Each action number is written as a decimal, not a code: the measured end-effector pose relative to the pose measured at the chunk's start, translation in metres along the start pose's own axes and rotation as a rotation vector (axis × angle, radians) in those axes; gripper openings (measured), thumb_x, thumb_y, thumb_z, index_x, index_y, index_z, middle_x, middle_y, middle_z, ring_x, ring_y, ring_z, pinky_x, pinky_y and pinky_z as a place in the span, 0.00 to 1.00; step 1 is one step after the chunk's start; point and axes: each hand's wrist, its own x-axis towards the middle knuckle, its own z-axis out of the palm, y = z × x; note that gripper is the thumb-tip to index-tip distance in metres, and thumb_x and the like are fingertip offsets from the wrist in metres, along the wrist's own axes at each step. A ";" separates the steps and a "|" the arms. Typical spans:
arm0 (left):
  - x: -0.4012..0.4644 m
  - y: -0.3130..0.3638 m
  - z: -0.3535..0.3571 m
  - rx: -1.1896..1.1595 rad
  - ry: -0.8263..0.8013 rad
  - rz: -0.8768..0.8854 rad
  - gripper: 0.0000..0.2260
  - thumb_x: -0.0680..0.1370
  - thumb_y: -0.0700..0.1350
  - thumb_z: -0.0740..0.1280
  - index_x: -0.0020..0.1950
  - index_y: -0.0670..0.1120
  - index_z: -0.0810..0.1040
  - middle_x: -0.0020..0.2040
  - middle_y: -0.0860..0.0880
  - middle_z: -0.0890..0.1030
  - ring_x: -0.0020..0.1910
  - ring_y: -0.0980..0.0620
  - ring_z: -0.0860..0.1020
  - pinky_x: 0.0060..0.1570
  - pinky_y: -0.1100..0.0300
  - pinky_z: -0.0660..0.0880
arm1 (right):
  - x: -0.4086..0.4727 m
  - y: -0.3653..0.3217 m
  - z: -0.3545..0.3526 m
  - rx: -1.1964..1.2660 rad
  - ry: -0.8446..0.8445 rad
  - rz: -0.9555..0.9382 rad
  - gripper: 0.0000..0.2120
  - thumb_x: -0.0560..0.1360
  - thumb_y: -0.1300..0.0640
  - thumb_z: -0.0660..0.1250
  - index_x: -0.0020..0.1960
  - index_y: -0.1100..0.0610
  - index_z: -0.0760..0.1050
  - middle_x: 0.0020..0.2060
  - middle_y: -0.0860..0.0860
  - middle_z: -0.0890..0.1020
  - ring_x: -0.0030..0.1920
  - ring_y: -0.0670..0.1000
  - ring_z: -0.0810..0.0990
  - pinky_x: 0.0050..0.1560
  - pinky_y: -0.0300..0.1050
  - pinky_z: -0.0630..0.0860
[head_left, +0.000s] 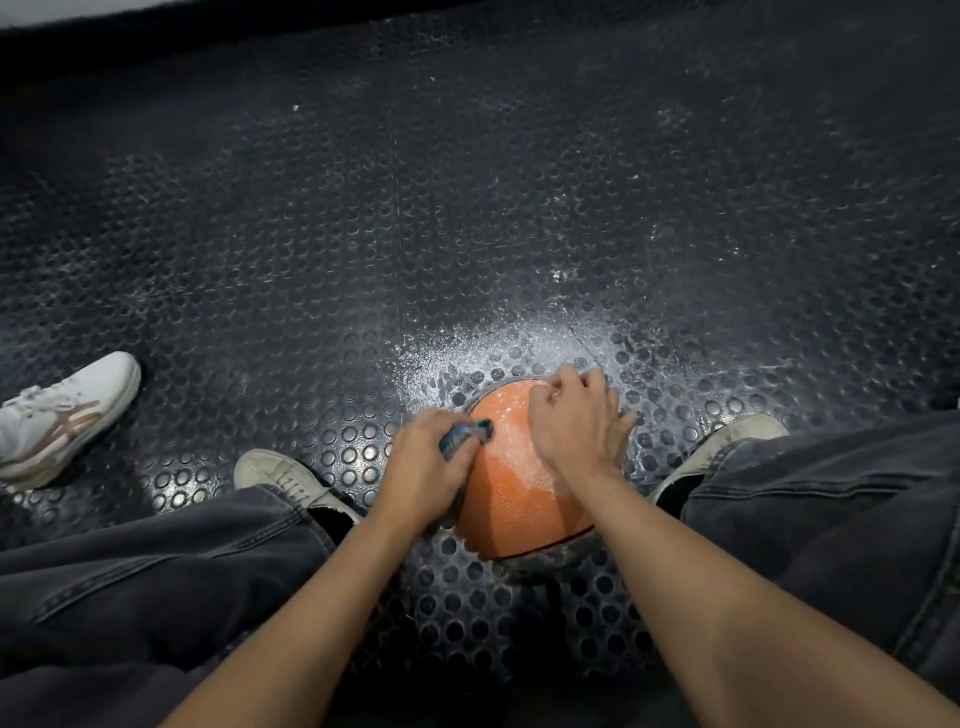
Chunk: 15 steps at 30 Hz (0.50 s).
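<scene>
The left grip (431, 462) is closed round a bunched blue cloth (465, 434), pressing it against the left flank of the basketball (514, 509). The right grip (576, 421) lies over the ball's top, fingers bent down its far side to steady it. The ball sits on the studded rubber floor (467, 208) between the person's own shoes, streaked with white foam, and more white spray (519, 338) is spread on the floor just beyond it. From where I stand, the slick film looks like the danger: a hard wipe from the left could squirt the ball out from under the steadying grip and send it rolling. Someone else's white sneaker (67, 410) stands well off to the left.
</scene>
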 end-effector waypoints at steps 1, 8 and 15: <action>-0.010 0.001 0.000 -0.010 -0.009 0.070 0.09 0.76 0.43 0.69 0.55 0.45 0.81 0.49 0.54 0.76 0.44 0.62 0.73 0.46 0.70 0.66 | 0.002 0.003 -0.001 0.016 0.000 -0.010 0.09 0.81 0.46 0.55 0.52 0.49 0.70 0.51 0.48 0.72 0.52 0.50 0.71 0.59 0.53 0.64; 0.029 0.014 0.010 0.093 0.031 -0.017 0.07 0.78 0.41 0.66 0.53 0.45 0.82 0.48 0.50 0.80 0.45 0.56 0.74 0.44 0.70 0.64 | -0.007 0.007 0.002 0.104 0.000 -0.046 0.06 0.80 0.47 0.58 0.49 0.48 0.70 0.49 0.45 0.73 0.49 0.48 0.72 0.60 0.50 0.64; -0.022 0.008 0.004 -0.007 -0.007 0.156 0.07 0.77 0.37 0.68 0.53 0.44 0.82 0.47 0.55 0.77 0.43 0.62 0.73 0.48 0.79 0.67 | 0.002 0.013 -0.002 0.149 -0.012 -0.016 0.06 0.80 0.47 0.60 0.47 0.49 0.70 0.47 0.45 0.74 0.46 0.47 0.72 0.64 0.52 0.66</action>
